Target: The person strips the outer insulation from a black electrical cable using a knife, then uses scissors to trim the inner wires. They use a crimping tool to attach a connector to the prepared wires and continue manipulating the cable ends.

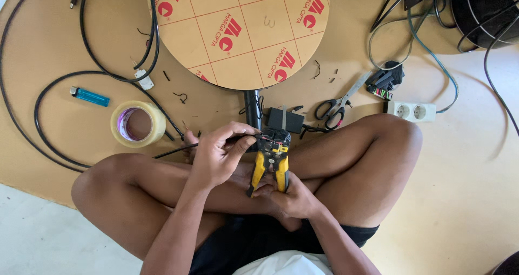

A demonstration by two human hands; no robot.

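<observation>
Left hand (pixel 219 156) fingers pinch thin black cable (pixel 175 150), feeding its end rightward into head of yellow wire stripper (pixel 272 161). Right hand (pixel 289 195) wraps handles below. Stripper long axis points away from body, over crossed legs. Tape roll (pixel 138 123) lies left.

Counted are one yellow-handled wire stripper (pixel 270 164), one pair of grey-bladed, black-handled scissors (pixel 339 103), one blue lighter (pixel 90 96), one clear tape roll (pixel 138 124), one white double socket (pixel 412 111), one round paper-covered disc (pixel 240 29).
</observation>
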